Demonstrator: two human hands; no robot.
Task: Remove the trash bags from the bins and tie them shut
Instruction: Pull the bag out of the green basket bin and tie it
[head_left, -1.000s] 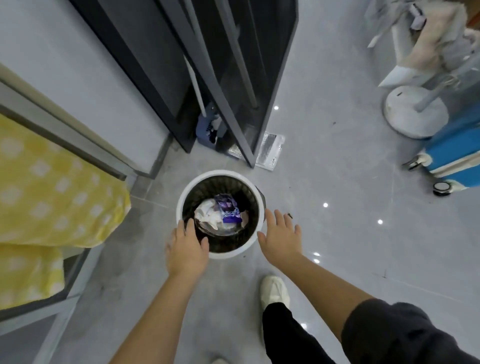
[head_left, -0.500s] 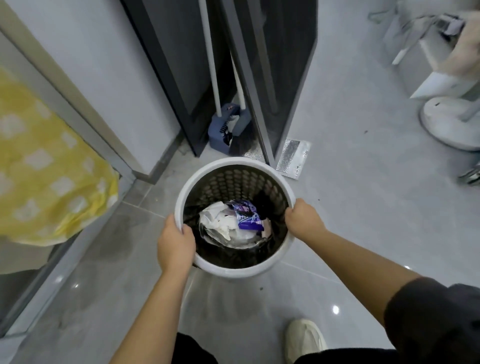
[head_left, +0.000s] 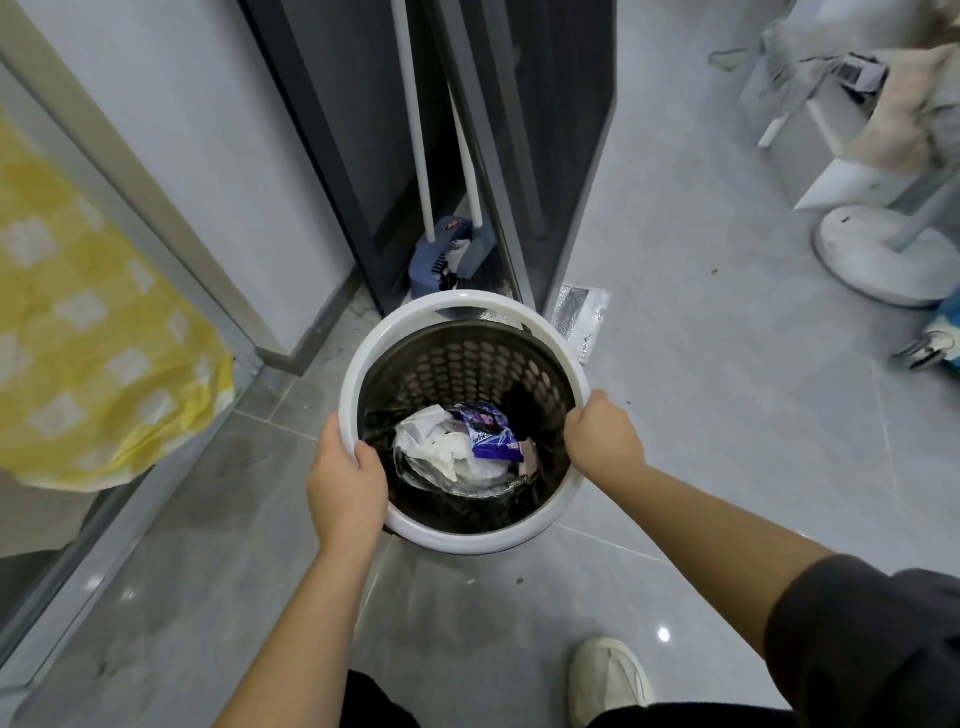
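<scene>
Grey tile floor (head_left: 727, 467) all over. Closest to the camera there's a pale shoe (head_left: 608, 680) and a dark sleeve (head_left: 857, 639) on the right arm. Both bare forearms reach forward to the bin (head_left: 467, 540), a dark mesh basket with a white ring around the top.

The left hand (head_left: 345, 483) is curled round the ring at the near-left side. The right hand (head_left: 602, 441) grips the ring on the right side, fingers tucked over the edge. On the far side the ring looks like it sits a bit above the basket, with a gap showing under it.

The trash bag (head_left: 452, 512) is in the bin, a dark shiny liner down in the lower part. Honestly can't tell where its top edge is. Lying in it are some crumpled white tissue (head_left: 436, 447) and a purple wrapper (head_left: 491, 439).

Just past the bin there's a silver foil pouch (head_left: 582, 322) flat on the floor, and a blue dustpan (head_left: 441, 260) with white handles, tucked in beside a dark door frame (head_left: 483, 130). Off to the left is a yellow patterned cloth (head_left: 93, 338). Far right, the round white base of a fan (head_left: 883, 254).
</scene>
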